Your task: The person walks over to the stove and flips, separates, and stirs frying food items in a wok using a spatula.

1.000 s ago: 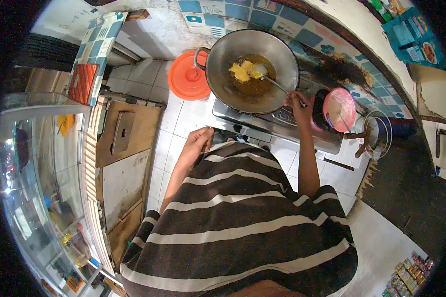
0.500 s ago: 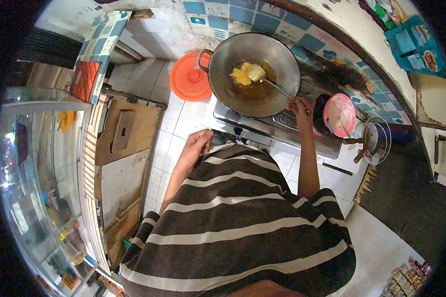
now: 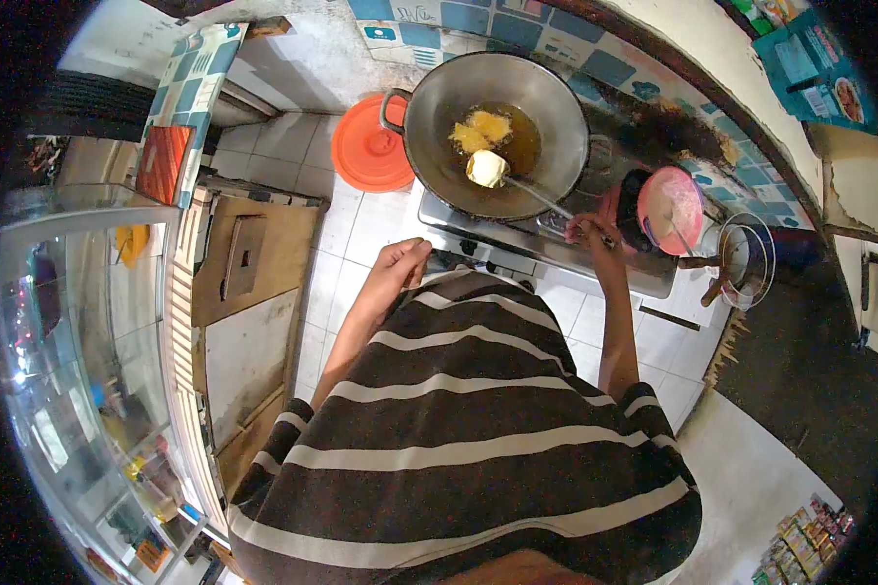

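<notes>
My right hand [image 3: 595, 232] grips the handle of a metal spatula [image 3: 487, 170] at the right edge of a large wok [image 3: 437, 102]. The spatula's bright head is inside the wok, low in the pan. Yellow-golden pieces of frying food [image 3: 482, 129] lie in the oil [image 3: 525, 146] just above the head; whether the head touches them I cannot tell. My left hand [image 3: 402, 263] is closed in a loose fist, holding nothing, in front of the stove [image 3: 449, 216] and beside my striped shirt.
An orange lid [image 3: 369, 161] lies left of the wok. Right of my right hand stand a pink bowl [image 3: 671, 205] of pale batter with a utensil in it and a wire strainer [image 3: 748, 261]. A glass display case [image 3: 93, 322] and wooden cabinet [image 3: 249, 341] flank the left.
The spatula head has moved down and left in the wok, away from the frying food, which now shows separately. My right hand has shifted slightly down; my left hand stays closed.
</notes>
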{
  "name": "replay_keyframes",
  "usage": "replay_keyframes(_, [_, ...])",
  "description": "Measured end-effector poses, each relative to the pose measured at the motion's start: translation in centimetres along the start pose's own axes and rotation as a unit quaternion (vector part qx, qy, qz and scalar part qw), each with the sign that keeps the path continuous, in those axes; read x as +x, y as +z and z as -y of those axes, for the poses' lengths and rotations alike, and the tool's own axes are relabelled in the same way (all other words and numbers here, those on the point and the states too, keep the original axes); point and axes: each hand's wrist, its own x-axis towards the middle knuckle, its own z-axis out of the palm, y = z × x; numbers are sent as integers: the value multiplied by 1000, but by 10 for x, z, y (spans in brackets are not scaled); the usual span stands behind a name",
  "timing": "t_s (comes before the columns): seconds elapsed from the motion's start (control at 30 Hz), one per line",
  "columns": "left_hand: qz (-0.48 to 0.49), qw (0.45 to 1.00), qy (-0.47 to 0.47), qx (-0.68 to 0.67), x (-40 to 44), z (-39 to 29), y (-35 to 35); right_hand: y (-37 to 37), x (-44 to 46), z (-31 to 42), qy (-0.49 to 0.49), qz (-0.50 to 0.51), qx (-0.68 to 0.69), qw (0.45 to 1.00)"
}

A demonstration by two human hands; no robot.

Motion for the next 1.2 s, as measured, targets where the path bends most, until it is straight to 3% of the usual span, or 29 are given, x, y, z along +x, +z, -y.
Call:
replay_keyframes(0.13, [15,1000,4,3,6,2,2,1,-16,-3,4,6,-102,995])
replay_keyframes(0.23, [38,999,0,20,10,0,4,5,-25,2,-48,55,-43,996])
replay_keyframes(0.33, [55,998,-2,27,13,2,6,18,-39,23,-21,37,-16,999])
replay_keyframes(0.53, [61,997,-4,37,13,2,14,15,-58,9,-49,35,-94,994])
replay_keyframes(0.77, [78,996,0,50,11,1,30,18,-76,17,-29,69,-36,997])
replay_keyframes(1.2, [11,998,-44,50,-13,34,74,-1,-75,6,-64,110,-37,991])
